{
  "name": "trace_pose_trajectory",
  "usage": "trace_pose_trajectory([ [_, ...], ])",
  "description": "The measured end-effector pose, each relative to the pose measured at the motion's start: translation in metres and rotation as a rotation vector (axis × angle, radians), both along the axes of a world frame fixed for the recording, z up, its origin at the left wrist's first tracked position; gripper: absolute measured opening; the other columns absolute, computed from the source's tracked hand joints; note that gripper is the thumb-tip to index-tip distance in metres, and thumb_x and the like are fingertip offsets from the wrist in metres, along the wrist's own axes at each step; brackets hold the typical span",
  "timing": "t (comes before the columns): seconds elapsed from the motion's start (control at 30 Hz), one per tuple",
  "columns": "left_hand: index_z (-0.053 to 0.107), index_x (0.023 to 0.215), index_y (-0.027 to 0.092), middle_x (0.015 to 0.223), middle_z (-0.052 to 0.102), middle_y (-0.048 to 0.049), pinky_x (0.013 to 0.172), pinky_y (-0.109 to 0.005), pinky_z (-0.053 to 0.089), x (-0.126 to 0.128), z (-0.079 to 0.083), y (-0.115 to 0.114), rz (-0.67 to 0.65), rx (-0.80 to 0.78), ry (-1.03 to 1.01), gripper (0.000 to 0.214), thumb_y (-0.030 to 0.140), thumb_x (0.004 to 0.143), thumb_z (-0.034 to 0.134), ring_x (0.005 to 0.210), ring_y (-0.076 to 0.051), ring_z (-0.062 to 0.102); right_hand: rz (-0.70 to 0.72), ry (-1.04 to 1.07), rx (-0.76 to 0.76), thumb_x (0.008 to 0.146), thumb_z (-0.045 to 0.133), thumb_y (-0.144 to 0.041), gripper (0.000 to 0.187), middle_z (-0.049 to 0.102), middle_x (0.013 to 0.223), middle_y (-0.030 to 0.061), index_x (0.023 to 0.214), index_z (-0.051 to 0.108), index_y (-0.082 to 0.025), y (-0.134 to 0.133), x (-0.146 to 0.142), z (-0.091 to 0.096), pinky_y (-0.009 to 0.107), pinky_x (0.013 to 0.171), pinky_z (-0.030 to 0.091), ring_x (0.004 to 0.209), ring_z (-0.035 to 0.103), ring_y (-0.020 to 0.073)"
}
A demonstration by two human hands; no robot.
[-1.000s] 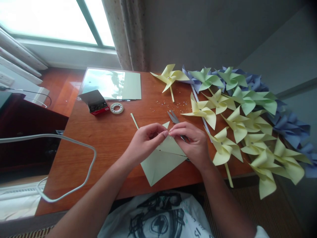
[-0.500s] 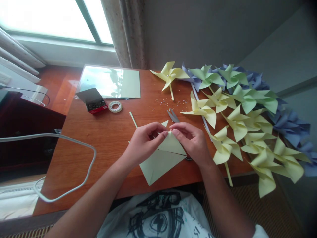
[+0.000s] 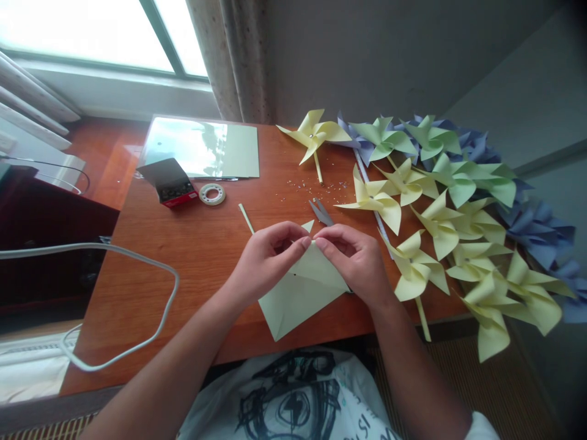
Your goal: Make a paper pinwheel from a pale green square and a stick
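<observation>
A pale yellow-green square of cut paper (image 3: 298, 296) lies on the wooden table (image 3: 192, 269) in front of me. My left hand (image 3: 268, 260) and my right hand (image 3: 355, 256) meet above its far corner, and both pinch a folded-up flap of that paper between thumb and fingertips. Just beyond my fingers lie grey scissors (image 3: 321, 212) and a thin paper stick (image 3: 246, 218).
Many finished paper pinwheels (image 3: 440, 226) in yellow, green and blue cover the table's right side. At the back left are paper sheets (image 3: 202, 150), a small open box (image 3: 170, 181) and a tape roll (image 3: 211, 194). A white cable (image 3: 137, 342) loops at the left.
Both hands stay pinched on the paper flap and have barely moved. The view has shifted slightly downward.
</observation>
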State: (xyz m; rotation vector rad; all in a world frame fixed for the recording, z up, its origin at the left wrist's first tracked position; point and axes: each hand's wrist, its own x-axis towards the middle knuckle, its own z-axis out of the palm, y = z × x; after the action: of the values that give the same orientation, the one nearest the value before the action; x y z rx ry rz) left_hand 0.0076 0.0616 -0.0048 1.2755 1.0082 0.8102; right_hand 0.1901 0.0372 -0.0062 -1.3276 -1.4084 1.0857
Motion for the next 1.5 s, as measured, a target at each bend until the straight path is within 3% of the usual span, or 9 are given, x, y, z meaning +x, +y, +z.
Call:
trace_pose_trajectory([
  [0.83, 0.069, 0.085, 0.015, 0.074, 0.06, -0.0007, 0.057, -0.023, 0.04, 0.0004, -0.0011, -0.001, 0.004, 0.019, -0.023, 0.022, 0.037, 0.089, 0.071, 0.065, -0.012, 0.05, 0.018, -0.017, -0.02, 0.091, 0.071, -0.033, 0.01, 0.075, 0.089, 0.004, 0.09, 0.073, -0.022, -0.0006, 0.0012, 0.0017, 0.032, 0.076, 0.059, 0.083, 0.072, 0.021],
  [1.5, 0.068, 0.083, 0.016, 0.072, 0.061, -0.0013, 0.054, -0.022, 0.04, -0.0002, -0.0034, -0.0015, 0.018, 0.118, 0.054, 0.021, 0.036, 0.09, 0.068, 0.062, -0.012, 0.05, 0.033, -0.139, 0.075, 0.092, 0.067, -0.027, 0.007, 0.074, 0.088, 0.0026, 0.088, 0.072, -0.023, 0.001, -0.0017, 0.007, 0.031, 0.074, 0.058, 0.082, 0.07, 0.0198],
])
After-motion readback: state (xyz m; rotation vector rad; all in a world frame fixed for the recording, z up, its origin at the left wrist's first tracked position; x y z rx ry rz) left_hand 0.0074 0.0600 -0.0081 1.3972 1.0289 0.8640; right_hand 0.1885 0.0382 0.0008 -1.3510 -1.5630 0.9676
